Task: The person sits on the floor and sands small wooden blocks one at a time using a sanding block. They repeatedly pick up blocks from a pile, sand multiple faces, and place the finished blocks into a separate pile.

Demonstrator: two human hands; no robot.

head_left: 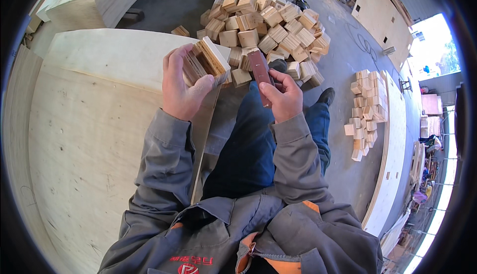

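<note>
My left hand [183, 87] grips a layered plywood block [214, 57], fingers at its far side and thumb on its near edge. The block is tilted above the corner of a pale plywood surface [107, 120], its striped edges showing. In my right hand [284, 97] is a narrow sanding block [259, 67] with a reddish-brown face and small staple-like marks. My thumb lies along its right side, and its far end points up and left. The two held things are apart.
Beyond my hands, a heap of wooden blocks [278, 18] covers the floor around my feet. A second stack of blocks [365, 110] stands at the right, beside a long plywood panel [395, 159]. A large plywood box [102, 0] is at the far left; a thin cable [365, 45] curls on the floor.
</note>
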